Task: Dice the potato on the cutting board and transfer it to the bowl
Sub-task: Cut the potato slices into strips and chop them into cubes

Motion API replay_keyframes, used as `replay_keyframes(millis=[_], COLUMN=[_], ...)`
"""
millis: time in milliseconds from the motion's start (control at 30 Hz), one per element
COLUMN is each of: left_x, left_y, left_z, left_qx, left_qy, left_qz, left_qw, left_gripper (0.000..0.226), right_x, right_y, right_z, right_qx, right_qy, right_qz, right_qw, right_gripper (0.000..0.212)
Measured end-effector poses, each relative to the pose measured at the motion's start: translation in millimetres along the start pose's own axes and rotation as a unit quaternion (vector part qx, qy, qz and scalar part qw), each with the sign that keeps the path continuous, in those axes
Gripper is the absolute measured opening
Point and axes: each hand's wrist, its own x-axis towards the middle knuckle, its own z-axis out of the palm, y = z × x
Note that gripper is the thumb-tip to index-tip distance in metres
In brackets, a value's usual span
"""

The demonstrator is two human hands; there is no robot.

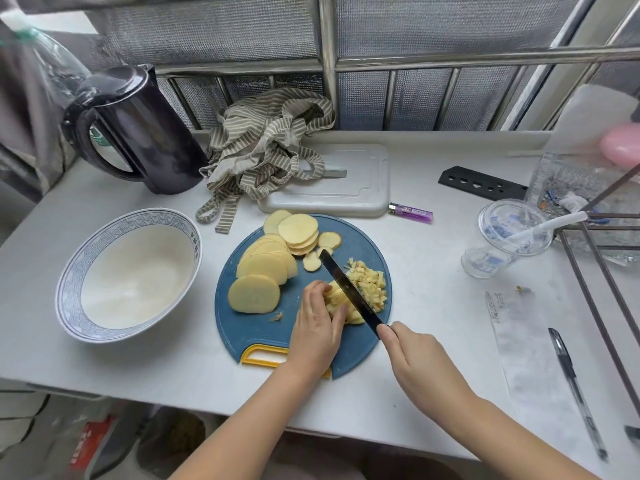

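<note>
Gripping knife (348,287) in right hand (410,355), seemingly closed round handle; clamping potato strips (335,296) under curled left hand (317,329) on cutting board (258,329).

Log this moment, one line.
phase: dicing | left hand: steadies potato slices | right hand: grips knife | dice: on board | bowl: no potato

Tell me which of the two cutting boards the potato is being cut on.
The round blue board, nearest the person; the white rectangular board lies behind it, partly under a striped cloth.
</note>
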Motion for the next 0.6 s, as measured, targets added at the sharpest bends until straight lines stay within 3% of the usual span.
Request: replay_keyframes(millis=[600], left_x=[-1.1], left_y=[-3.6], left_z=[6.4], left_qx=[0.035], left_qy=[0.028], left_qz=[0.046], left_qw=[0.998], left_gripper=[0.032], right_x=[-4.9], right_y=[-5.5], right_z=[2.2], right_qx=[-0.015], right_qy=[-0.003], right_qz=[0.018], right_qw=[1.000], right_gripper=[0.039])
